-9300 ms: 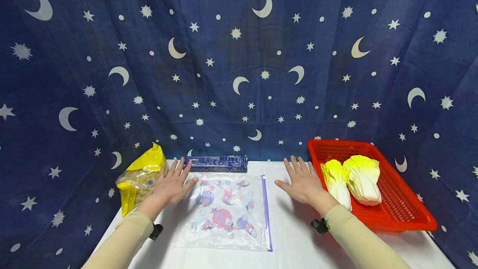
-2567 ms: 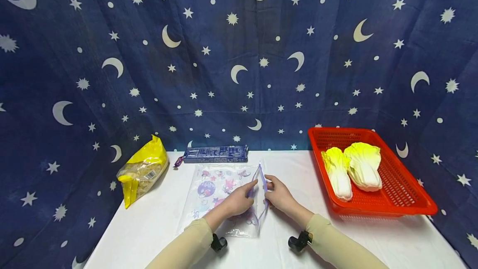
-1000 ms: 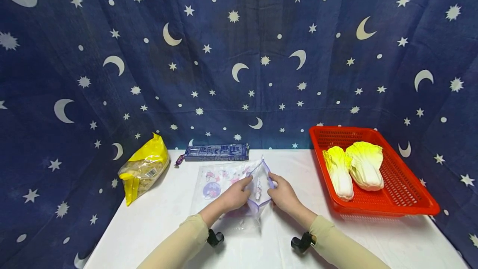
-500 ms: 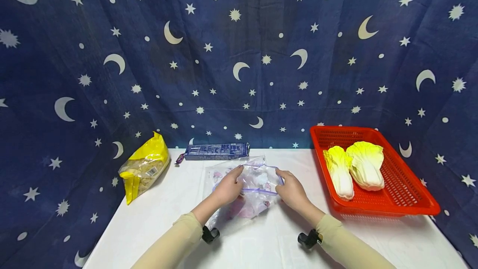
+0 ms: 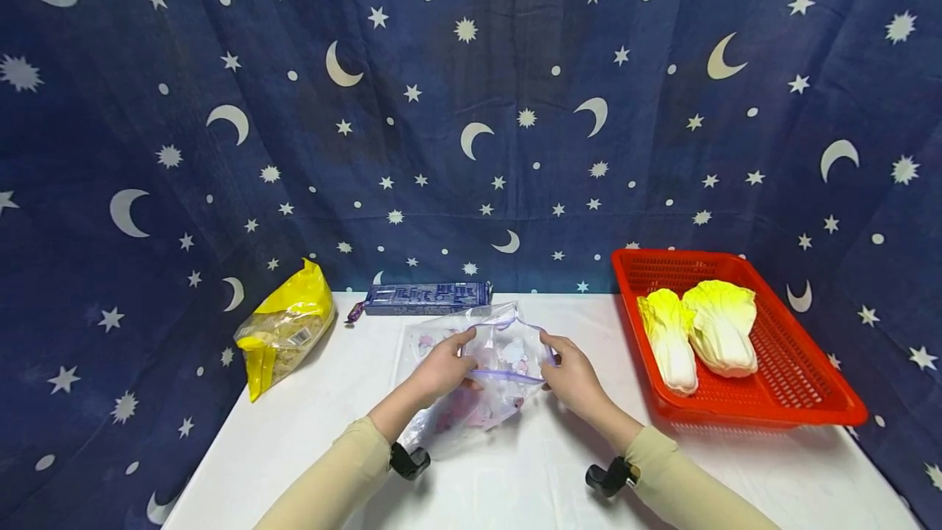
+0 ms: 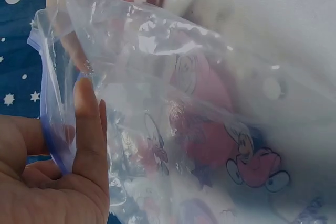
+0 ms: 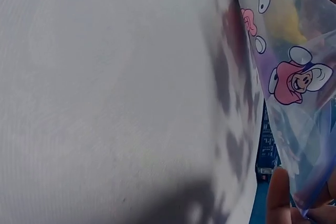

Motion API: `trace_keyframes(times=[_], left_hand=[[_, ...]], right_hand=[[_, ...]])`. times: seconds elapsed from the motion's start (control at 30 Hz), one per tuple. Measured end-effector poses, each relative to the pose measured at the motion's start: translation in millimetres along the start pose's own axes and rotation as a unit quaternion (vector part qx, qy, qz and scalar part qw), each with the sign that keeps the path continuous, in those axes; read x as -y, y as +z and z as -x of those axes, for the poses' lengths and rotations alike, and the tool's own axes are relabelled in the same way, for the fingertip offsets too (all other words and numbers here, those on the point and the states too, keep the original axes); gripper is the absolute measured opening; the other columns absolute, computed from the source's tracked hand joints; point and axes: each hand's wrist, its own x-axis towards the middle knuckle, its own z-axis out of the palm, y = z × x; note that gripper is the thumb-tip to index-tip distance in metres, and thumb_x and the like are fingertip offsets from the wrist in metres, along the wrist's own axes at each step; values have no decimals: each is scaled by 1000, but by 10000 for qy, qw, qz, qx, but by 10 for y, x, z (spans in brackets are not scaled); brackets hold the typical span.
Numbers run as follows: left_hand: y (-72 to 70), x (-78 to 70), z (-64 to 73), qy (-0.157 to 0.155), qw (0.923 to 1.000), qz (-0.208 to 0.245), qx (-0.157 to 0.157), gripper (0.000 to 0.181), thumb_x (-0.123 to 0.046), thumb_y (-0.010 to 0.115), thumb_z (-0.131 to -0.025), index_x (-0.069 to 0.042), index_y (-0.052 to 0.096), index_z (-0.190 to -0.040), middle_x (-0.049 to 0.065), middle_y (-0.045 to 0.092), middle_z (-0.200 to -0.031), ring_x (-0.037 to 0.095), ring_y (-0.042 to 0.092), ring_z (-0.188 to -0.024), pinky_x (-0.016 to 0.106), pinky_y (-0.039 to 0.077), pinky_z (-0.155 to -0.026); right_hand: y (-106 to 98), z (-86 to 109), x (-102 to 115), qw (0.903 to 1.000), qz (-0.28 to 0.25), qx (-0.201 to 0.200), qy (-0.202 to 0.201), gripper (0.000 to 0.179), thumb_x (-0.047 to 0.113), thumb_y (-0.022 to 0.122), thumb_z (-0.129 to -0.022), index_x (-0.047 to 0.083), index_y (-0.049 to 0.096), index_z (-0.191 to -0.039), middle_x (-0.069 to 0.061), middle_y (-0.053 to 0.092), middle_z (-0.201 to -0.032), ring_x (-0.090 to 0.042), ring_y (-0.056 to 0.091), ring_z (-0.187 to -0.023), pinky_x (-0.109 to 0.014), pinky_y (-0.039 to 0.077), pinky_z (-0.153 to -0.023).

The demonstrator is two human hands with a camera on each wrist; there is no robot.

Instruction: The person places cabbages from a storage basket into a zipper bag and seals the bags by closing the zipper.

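Note:
A clear zip bag (image 5: pixel 508 350) printed with cartoon figures is held between my two hands in the head view, its purple zip mouth spread wide. My left hand (image 5: pixel 444 368) pinches the left side of the mouth; in the left wrist view, the fingers and thumb of that hand (image 6: pixel 58 161) grip the purple strip. My right hand (image 5: pixel 570 375) pinches the opposite side of the mouth. In the right wrist view the bag (image 7: pixel 299 77) hangs at the right edge, with fingertips (image 7: pixel 278 192) at its purple strip. No contents show inside the bag.
A yellow-ended packet (image 5: pixel 285 330) stands at the left of the white table (image 5: pixel 545 473). Behind the bag lie a long dark blue box (image 5: pixel 427 298) and a small purple-wrapped piece (image 5: pixel 356 312). Two cabbages (image 5: pixel 721 330) sit in a red basket (image 5: pixel 809 387) at the right.
From lying flat with both hands open beside it, the bag has been taken hold of by both hands. Its mouth has been pulled wide and turned up; it hardly moved in the last half second.

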Motion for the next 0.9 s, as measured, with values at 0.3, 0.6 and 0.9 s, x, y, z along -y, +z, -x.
trace_keyframes(times=[0.3,0.6,0.9], left_hand=[[-26,-13,-15,-19,9995,-297,-51,65,7,53,-89,10,38,-152,30,38,-156,14,62,-61,43,64,-72],[-46,-10,3,363,9914,-1257,21,64,9,50,-91,10,36,-153,30,33,-159,31,71,-68,33,63,-67],[-55,-61,43,393,9843,-1715,165,62,5,48,-95,7,35,-155,28,30,-160,23,70,-62,29,62,-62]], right_hand=[[17,-4,-2,9999,20,-127,-84,61,-4,68,-84,-4,56,-144,-17,58,-136,-15,55,-58,-29,53,-42],[-48,-46,-19,9952,934,-177,-248,72,-4,61,-74,1,56,-145,-11,58,-137,-12,50,-45,-29,47,-43],[-27,-18,36,9879,1516,-133,-313,73,-2,61,-77,1,51,-150,-14,55,-140,-22,63,-66,-36,52,-62]])
